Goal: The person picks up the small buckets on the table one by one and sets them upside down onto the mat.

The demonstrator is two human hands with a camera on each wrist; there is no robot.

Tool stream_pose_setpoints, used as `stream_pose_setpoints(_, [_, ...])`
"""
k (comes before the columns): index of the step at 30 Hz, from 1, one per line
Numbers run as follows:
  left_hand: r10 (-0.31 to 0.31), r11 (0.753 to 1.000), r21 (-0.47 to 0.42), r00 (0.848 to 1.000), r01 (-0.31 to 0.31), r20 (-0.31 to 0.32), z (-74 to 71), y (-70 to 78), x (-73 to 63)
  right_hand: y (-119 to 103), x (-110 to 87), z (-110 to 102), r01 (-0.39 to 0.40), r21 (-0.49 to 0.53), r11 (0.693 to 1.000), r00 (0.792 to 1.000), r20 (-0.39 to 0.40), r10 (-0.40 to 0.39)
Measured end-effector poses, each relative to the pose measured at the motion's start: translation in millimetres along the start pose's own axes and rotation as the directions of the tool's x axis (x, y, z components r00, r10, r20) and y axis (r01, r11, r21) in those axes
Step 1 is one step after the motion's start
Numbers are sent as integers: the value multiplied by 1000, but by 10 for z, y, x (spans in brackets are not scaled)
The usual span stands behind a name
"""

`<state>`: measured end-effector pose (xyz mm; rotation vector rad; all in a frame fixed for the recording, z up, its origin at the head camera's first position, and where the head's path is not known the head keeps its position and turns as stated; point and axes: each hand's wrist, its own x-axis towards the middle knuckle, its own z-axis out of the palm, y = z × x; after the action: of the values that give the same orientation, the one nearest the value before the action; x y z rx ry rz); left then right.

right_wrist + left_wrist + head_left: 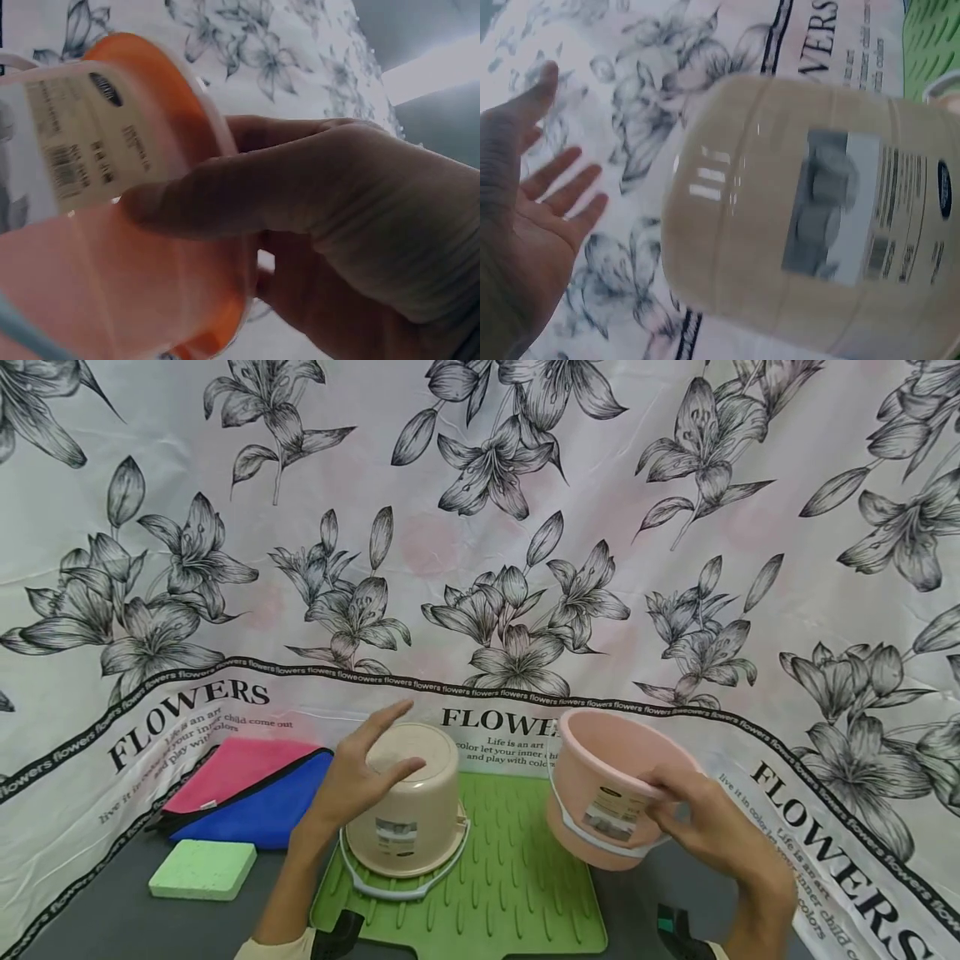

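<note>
A cream bucket (pixel 397 810) stands upside down on the green ribbed mat (pixel 510 860), its grey handle lying round the rim at the bottom. My left hand (pixel 367 772) is beside it with thumb and fingers spread; in the left wrist view a gap shows between that hand (pixel 544 217) and the bucket's base. My right hand (pixel 701 818) grips the rim of a pink bucket (pixel 600 810), mouth up and tilted, over the mat's right side. The right wrist view shows the thumb (pixel 195 202) pressed on the outer wall near the label, fingers at the rim.
To the left lie a folded pink and blue cloth item (pixel 255 789) with black edging and a pale green sponge-like block (pixel 202 870). A white flower-printed sheet (pixel 480 610) hangs behind and comes down along the dark tabletop (pixel 225 927).
</note>
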<state>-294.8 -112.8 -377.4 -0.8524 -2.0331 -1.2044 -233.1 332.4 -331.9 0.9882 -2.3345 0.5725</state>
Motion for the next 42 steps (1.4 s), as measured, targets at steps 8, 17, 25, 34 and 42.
stream_pose_setpoints(8, [68, 990, -135, 979, -42, 194, 550, 330, 32, -266, 265, 70, 183, 35, 982, 960, -219, -172])
stream_pose_setpoints(17, [-175, 905, -312, 921, 290, 349, 815, 407, -21, -543, 567, 263, 387, 121, 914, 861, -401, -312])
stream_pose_setpoints(25, [-34, 829, -527, 958, 186, 285, 820, 342, -23, -760, 633, 280, 448, 91, 889, 812, -458, -362])
stream_pose_setpoints(34, [35, 634, -771, 993, 62, 108, 864, 439, -4, -852, 646, 353, 72, 393, 917, 769, -607, 200])
stream_pose_setpoints(42, [-147, 603, -759, 969, 246, 197, 889, 576, 17, -574, 499, 256, -84, 607, 790, 990, -41, 136])
